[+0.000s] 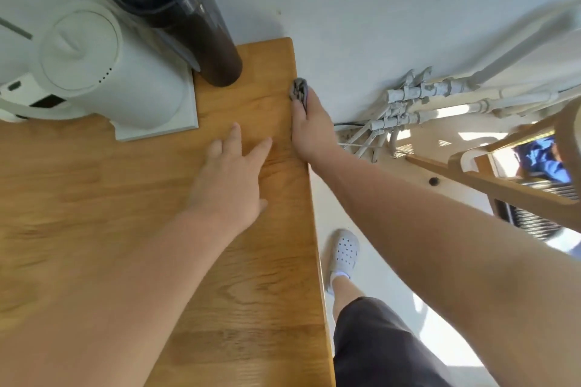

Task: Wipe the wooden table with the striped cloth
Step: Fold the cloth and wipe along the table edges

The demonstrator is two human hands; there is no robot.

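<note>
The wooden table (94,198) fills the left and middle of the head view, with its right edge running down the centre. My right hand (309,126) presses against that right edge near the far corner, shut on the striped cloth (299,92), a grey bunch sticking out past my fingertips. My left hand (229,176) lies flat on the tabletop just left of it, fingers spread, holding nothing.
A white kettle (103,66) on a white base (176,126) and a tall dark bottle (188,19) with an orange top stand at the table's far left. White pipes (424,100) run along the wall. A wooden chair (518,179) stands to the right; my shoe (344,250) is on the floor.
</note>
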